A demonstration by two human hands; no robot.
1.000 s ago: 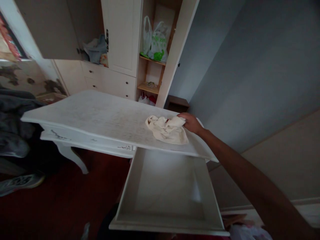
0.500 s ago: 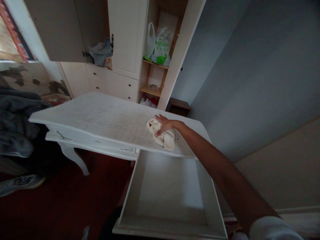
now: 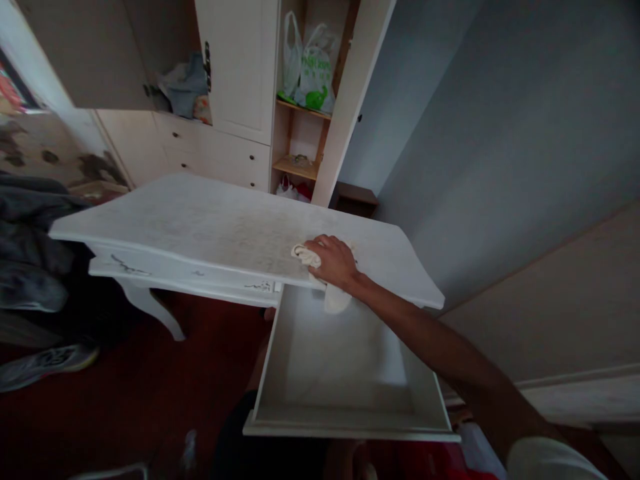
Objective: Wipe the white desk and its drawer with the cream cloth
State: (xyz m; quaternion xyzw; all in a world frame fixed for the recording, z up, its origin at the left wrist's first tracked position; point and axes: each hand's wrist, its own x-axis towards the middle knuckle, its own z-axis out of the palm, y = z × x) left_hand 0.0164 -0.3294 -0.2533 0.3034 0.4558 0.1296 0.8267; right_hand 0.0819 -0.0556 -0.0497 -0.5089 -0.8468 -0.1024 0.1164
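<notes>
My right hand (image 3: pixel 334 261) is closed on a cream cloth (image 3: pixel 306 253) at the front edge of a white table top (image 3: pixel 200 223). Part of the cloth hangs over the edge above an open white drawer (image 3: pixel 345 373) that is pulled out toward me. My arm reaches in from the lower right. My left hand is out of sight.
A white wardrobe (image 3: pixel 240 73) stands behind the table, with plastic bags (image 3: pixel 307 67) on an open shelf and clothes (image 3: pixel 183 90) in a compartment. Dark clothing (image 3: pixel 30 240) is heaped at the left, a shoe (image 3: pixel 45 363) lies on the red floor. A grey wall runs along the right.
My right hand has dragged the cloth from the table's right part toward the front edge, bunching it up. The cloth now hangs partly over the open drawer.
</notes>
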